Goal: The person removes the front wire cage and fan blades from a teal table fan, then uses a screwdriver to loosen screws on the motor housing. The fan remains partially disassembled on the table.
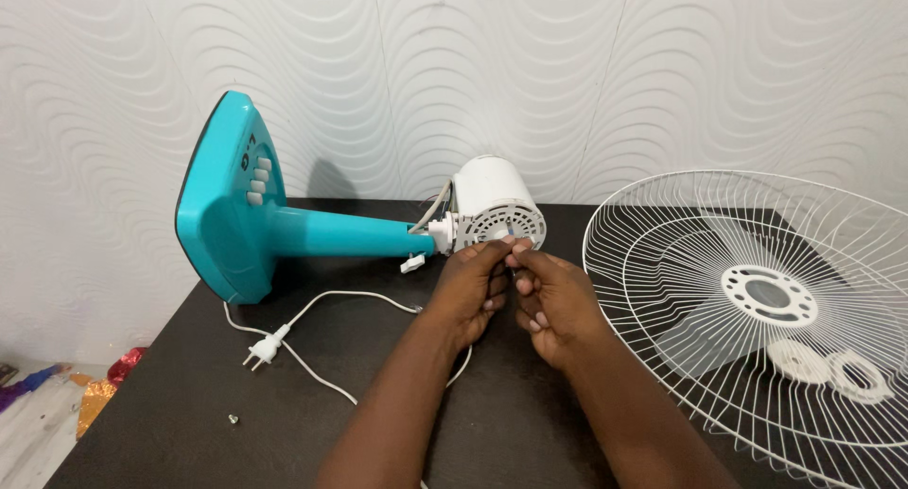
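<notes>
Both hands meet at the front of the white motor [492, 208], which lies on its side on the dark table [189, 404], joined to the teal stand [284, 226]. Left hand [470, 288] and right hand [553, 305] have fingers curled, tips pinched together at the motor's centre; what they pinch is hidden. Wire grille [757, 309] lies just right.

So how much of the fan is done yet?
Done: the white wire guard is off, lying beside the fan, with two white plastic rings inside it, and no blades show on the motor. In hand: the left hand and right hand pinch at the front of the white motor. Left: the motor sits on the teal stand; a loose screw waits.
</notes>
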